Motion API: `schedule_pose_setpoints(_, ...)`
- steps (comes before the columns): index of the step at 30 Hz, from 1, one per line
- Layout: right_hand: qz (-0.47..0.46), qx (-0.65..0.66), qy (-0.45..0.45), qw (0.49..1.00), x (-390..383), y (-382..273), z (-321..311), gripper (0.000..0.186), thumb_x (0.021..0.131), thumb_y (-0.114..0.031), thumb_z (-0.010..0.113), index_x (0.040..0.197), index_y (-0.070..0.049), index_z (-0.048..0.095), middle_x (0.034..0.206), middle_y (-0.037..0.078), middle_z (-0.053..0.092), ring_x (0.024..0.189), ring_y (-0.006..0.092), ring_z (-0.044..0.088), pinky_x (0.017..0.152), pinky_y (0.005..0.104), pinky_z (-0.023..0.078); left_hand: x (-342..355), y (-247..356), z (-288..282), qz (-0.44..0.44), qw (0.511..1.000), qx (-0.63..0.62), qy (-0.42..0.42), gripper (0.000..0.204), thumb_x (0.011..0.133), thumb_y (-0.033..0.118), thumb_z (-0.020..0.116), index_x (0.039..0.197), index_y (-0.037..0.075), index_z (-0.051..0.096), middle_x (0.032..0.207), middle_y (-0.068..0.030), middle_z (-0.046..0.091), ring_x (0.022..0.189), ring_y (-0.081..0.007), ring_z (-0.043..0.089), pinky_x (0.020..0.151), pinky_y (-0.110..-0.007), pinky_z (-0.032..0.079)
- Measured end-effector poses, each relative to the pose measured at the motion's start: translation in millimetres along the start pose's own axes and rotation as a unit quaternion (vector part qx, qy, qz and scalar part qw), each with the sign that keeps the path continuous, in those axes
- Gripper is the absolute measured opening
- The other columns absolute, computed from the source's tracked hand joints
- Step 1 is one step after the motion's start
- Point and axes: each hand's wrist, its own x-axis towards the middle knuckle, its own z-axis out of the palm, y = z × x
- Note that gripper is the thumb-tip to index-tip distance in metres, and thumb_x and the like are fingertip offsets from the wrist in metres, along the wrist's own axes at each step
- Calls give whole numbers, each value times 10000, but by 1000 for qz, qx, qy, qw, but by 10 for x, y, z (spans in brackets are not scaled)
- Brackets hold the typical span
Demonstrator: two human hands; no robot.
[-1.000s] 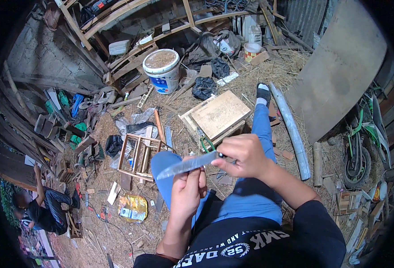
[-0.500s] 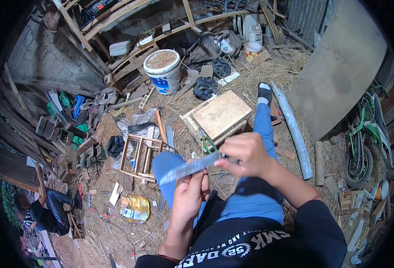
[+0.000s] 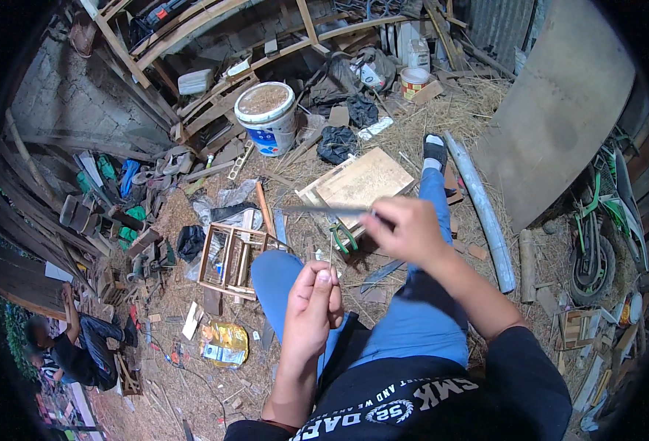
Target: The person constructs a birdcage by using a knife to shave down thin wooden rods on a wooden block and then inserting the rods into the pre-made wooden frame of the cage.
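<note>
In front of my lap, my left hand (image 3: 314, 303) is closed, with fingertips and thumb pinching a thin light stick (image 3: 331, 250) whose end points up. My right hand (image 3: 407, 229) grips a knife (image 3: 311, 210) by its handle. The blade points left, nearly edge-on to view, above the stick and apart from it. Beyond my hands stands a low wooden box (image 3: 365, 187) with a pale flat top. A green-handled tool (image 3: 344, 239) leans by its near side, partly behind my right hand.
A small slatted wooden frame (image 3: 229, 257) lies beside my left knee. A white bucket (image 3: 266, 110) stands farther back. A grey pole (image 3: 480, 213) lies right of my outstretched leg. Another person (image 3: 82, 342) sits at far left. A yellow bag (image 3: 224, 344) lies on the straw-covered ground.
The knife has lifted up and away from my left hand, and its blade has turned from flat to edge-on. The stick's upper end now shows. My left hand stays almost in place.
</note>
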Motion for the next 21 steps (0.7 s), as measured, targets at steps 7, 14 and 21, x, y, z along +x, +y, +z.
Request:
schedule_pose_setpoints(7,235,427,-114,866,31,-34,145,314,1035,-293,632,927,-11,720,857,-1,700,823,52,608,737,257,480,8,0,18,-93,990,-93,-41,203,1129,285,408,1039,125,492,636,72,279,491,-48,179,440,-252,154)
schedule_pose_setpoints(14,257,521,-179,794,39,-257,24,206,969,-199,718,1064,-15,711,952,3,716,894,62,637,837,245,503,19,38,38,-117,983,-124,-64,200,1129,278,404,1038,123,491,640,71,274,493,-48,184,440,-251,163)
schedule_pose_setpoints(21,266,491,-161,814,63,-125,-6,191,956,-199,727,1036,-26,713,908,-19,700,833,43,610,771,231,486,189,-100,61,-95,993,-55,-51,196,1122,290,431,1064,117,504,657,58,351,497,-48,231,446,-243,203)
